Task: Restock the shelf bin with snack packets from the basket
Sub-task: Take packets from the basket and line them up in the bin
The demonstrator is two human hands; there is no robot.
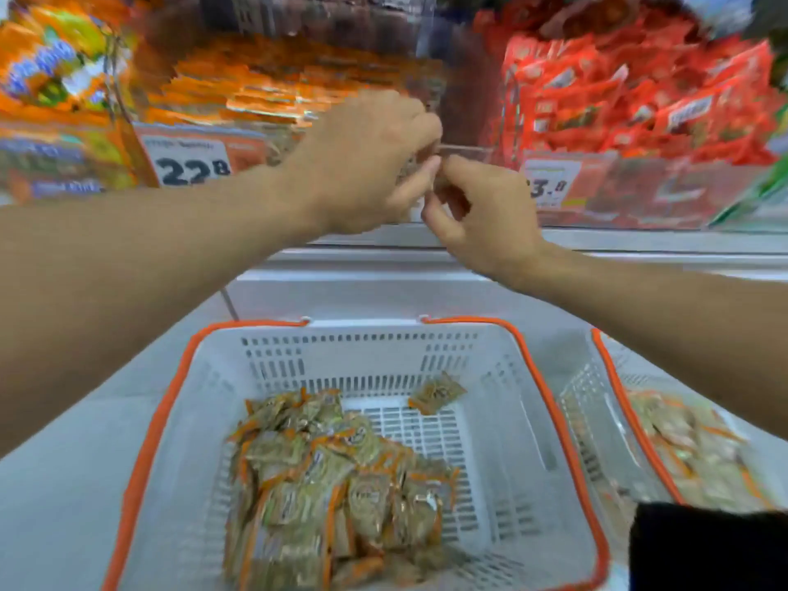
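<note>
Both hands (366, 164) (482, 215) meet at shelf bin (273, 91) — basket (375, 360) below, half-full of packets (324, 484).

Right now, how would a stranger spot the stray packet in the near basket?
Find the white basket with the orange rim, nearest the camera. One packet lies alone against its far wall, right of centre. All the others sit heaped in a pile toward the near side.

White slotted basket (273, 368) with orange rim holds tan-and-orange packets (324, 484); red packets (631, 100) above.
</note>
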